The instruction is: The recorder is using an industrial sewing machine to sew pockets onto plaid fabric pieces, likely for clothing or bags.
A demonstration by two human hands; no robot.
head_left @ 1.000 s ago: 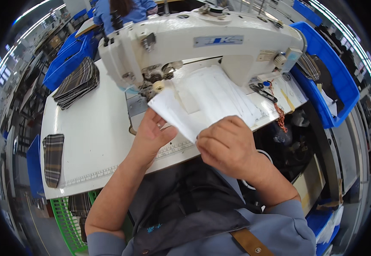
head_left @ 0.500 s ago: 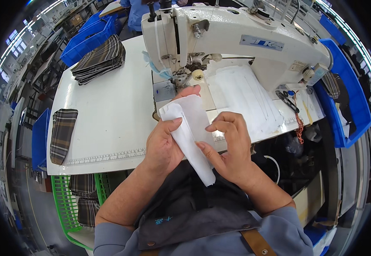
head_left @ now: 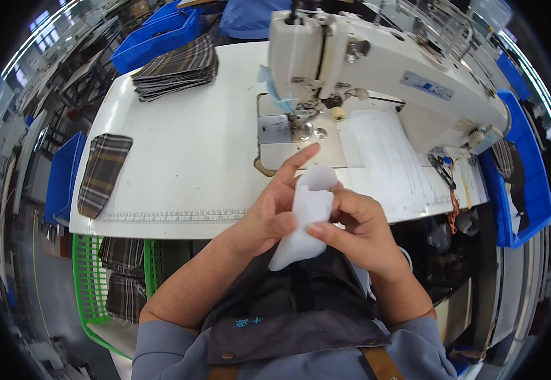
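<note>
**Curled white piece held between left hand and right hand**

One white piece is in the hands, raised in front of the near edge of the table, its upper end rolled over into a loop. The left fingers grip its left side: the thumb presses the front face, while the index finger stretches upward, clear of the piece. The right fingers close on its right side, thumb laid flat on the front and the others curled at the edge; how far they reach behind is hidden.

One sewing machine stands beyond the hands. Under its arm lies a pile of white sheets, too overlapped to count. Just right of the pile is one pair of black snips.

On the left of the table are one stack of plaid pieces, its layers too tight to count, and one single plaid piece. Below, one green basket holds two visible plaid bundles. One blue bin sits at the table's right end.
</note>
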